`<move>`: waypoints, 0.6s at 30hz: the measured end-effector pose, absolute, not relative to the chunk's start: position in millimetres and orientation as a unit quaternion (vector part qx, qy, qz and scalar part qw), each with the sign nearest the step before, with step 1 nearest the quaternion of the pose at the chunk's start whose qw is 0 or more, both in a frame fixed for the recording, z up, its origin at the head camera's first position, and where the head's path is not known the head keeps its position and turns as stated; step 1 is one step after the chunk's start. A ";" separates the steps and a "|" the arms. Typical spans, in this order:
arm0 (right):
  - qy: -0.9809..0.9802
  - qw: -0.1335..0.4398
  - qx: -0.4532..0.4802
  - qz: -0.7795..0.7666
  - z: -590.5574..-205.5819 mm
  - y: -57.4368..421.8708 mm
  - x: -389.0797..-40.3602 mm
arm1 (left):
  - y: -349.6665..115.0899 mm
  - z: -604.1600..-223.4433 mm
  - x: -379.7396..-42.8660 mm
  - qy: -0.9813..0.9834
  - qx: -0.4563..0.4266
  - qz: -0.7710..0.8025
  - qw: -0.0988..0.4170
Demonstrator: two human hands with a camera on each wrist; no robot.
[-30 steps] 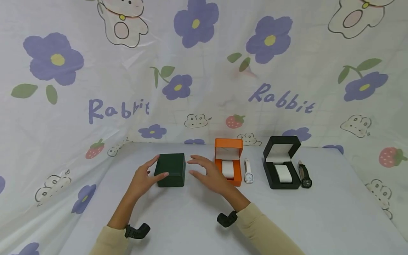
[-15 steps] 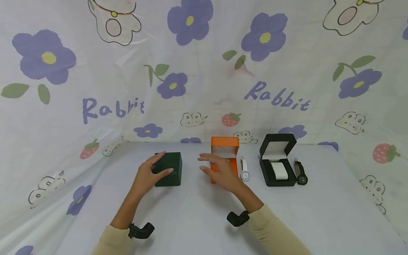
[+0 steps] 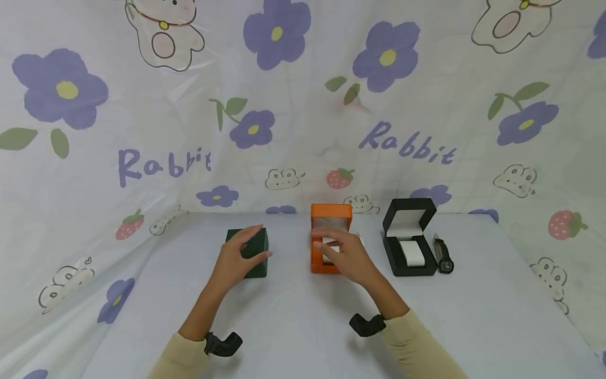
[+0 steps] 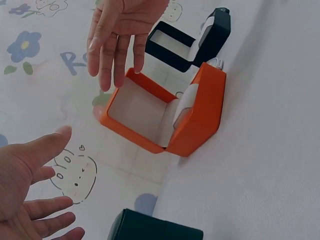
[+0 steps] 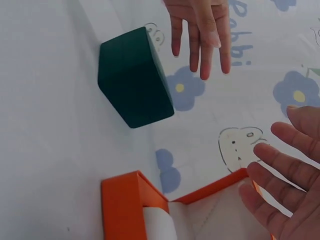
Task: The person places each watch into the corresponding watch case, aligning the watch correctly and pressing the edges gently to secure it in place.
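Note:
A closed dark green box stands at the left of the table. My left hand hovers over its near part in the head view, with fingers spread and holding nothing; the left wrist view shows it apart from the box. To the right, an orange watch box stands with its lid up and a white cushion inside. My right hand is in the air before it, fingers loosely extended, nothing held. It hides part of the orange box and most of a white watch beside it.
Farther right stands an open black watch box with a white cushion. A black-strapped watch lies along its right side. Behind the white table hangs a white cloth printed with flowers and rabbits.
Both hands have shifted right. The left has moved from the green box's left side to over its front; the right has gone from between the boxes to before the orange one. The boxes stay put.

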State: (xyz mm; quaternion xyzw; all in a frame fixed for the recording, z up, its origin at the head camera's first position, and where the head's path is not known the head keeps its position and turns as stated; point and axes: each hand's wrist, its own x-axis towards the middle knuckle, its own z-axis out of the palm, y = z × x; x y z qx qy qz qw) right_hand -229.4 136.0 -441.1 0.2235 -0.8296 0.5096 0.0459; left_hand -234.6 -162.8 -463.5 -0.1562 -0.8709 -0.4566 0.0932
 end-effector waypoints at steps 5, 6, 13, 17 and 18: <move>-0.837 0.047 0.216 0.501 -441.5 148.1 -228.7 | -149.9 -460.0 -234.2 -0.868 -0.160 -0.463 0.086; -0.836 0.049 0.220 0.500 -441.8 150.4 -228.8 | -147.5 -459.9 -234.3 -0.867 -0.161 -0.464 0.084; -0.831 0.076 0.228 0.502 -439.2 166.9 -228.5 | -133.2 -462.7 -239.7 -0.863 -0.181 -0.464 0.086; -0.829 0.086 0.233 0.501 -436.1 175.5 -227.7 | -125.7 -465.7 -243.4 -0.860 -0.191 -0.466 0.082; -0.828 0.087 0.231 0.504 -435.9 177.4 -227.9 | -124.1 -466.8 -244.5 -0.860 -0.193 -0.465 0.079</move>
